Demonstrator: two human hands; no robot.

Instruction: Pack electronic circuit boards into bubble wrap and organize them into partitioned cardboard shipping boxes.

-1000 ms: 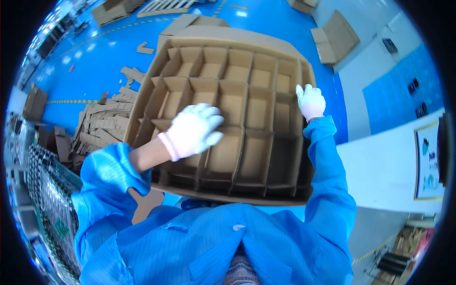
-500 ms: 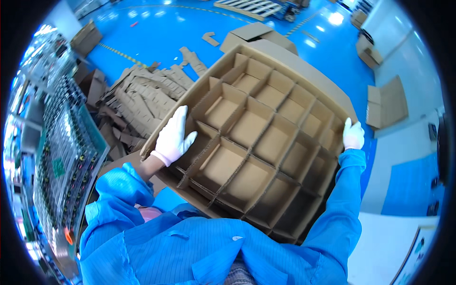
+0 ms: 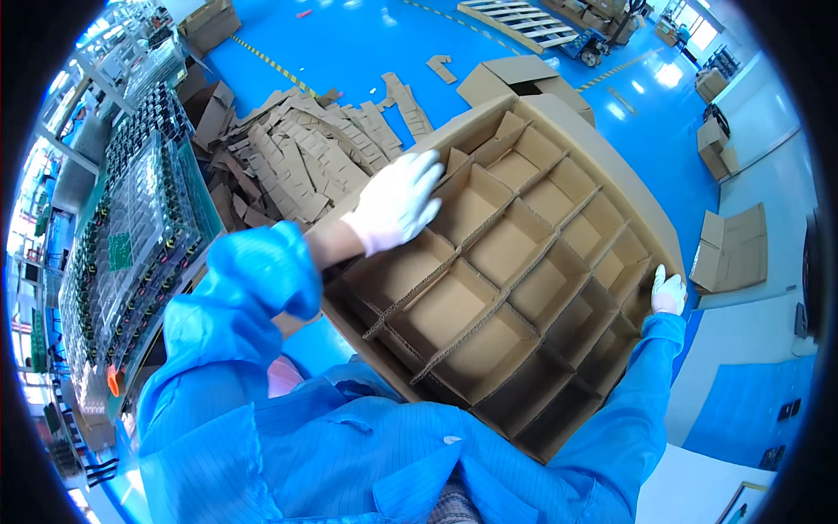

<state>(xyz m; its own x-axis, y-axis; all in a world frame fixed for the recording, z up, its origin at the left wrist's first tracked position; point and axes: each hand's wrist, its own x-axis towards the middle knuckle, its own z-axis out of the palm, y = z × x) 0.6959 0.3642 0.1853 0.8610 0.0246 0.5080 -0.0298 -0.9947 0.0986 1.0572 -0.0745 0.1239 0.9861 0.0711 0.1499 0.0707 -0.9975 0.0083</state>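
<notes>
The big cardboard box with its grid of divider cells is tilted up against the person's chest, open face toward the camera, held above the blue floor. The left hand, white-gloved, lies flat and open on the box's upper left rim, fingers spread over the divider strips, gripping nothing. The right hand curls round the box's right edge, clasping the wall. It looks like the carrying or turning stage; the next move seems to call for a firmer left-side hold so the dividers stay seated. Left of the box, a heap of flat cardboard strips covers the floor; farther left, green trays of clear parts. Beyond the box's far corner sits a smaller open carton, then a wooden pallet. Right of the box, a flattened carton lies on the floor
</notes>
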